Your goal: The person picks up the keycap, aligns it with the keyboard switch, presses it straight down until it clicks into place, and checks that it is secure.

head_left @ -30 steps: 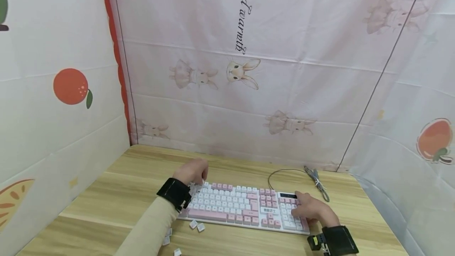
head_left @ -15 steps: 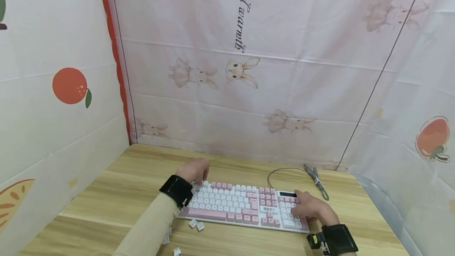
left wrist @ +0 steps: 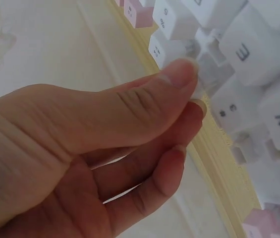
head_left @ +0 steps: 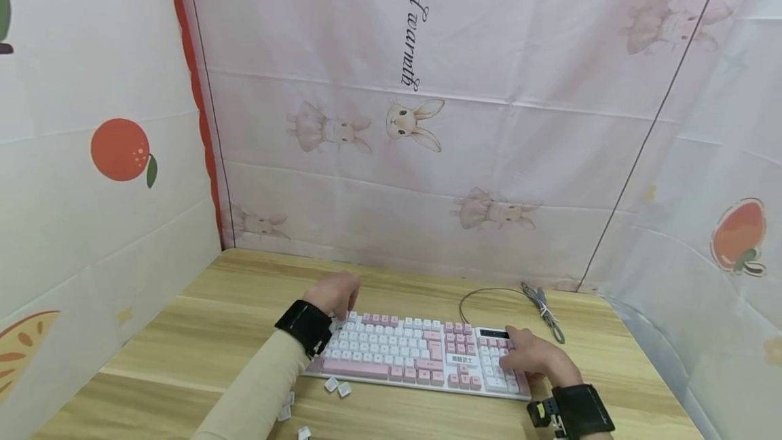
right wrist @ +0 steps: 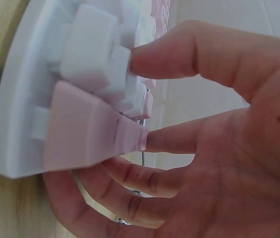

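A white and pink keyboard lies on the wooden table. At its upper left corner is my left hand, thumb and index fingertip brought together. Between those fingertips, in the left wrist view, shows a sliver of a white keycap, mostly hidden by the thumb. Bare key positions show among the keys around it. My right hand grips the keyboard's right end. Its thumb presses on the white number keys, while several fingers curl along the side and under the edge.
Loose white keycaps lie in front of the keyboard, with several more near the left forearm. A bundled grey cable sits behind the right end. Printed cloth walls enclose the table's back and sides.
The left hand shifted very slightly right and has stayed at the keyboard's upper left corner. The right hand keeps its place. The head view tilts a little.
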Available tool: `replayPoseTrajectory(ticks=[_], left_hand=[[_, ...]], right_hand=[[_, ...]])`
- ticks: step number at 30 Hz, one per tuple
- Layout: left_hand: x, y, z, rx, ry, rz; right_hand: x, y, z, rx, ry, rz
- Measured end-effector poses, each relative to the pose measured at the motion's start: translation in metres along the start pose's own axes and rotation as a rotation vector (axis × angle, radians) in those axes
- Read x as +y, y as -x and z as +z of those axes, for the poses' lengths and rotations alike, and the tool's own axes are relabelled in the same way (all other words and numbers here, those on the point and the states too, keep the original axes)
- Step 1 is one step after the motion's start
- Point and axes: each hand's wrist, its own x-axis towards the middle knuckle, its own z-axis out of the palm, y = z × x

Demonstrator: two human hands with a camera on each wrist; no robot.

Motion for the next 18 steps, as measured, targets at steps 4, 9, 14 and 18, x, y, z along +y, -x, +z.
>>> replayPoseTrajectory(ticks=[4, 9, 14, 18], left_hand=[[0.0, 0.0013, -0.0005, 0.007, -0.004, 0.006], [0.0007, 0.0006, -0.0013, 0.021, -0.036, 0.014], [0.0021, -0.0011, -0.0022, 0.04, -0.067, 0.024], [0.0024, -0.0019, 0.0003, 0.056, -0.048, 0.023]], right_hand=[[-0.0004, 0.0007, 0.0001, 0.001, 0.008, 0.002], [0.0, 0.0005, 0.0004, 0.001, 0.013, -0.002], [0.0009, -0.0006, -0.0001, -0.004, 0.003, -0.002], [0.0009, -0.0004, 0.0001, -0.005, 0.001, -0.006]])
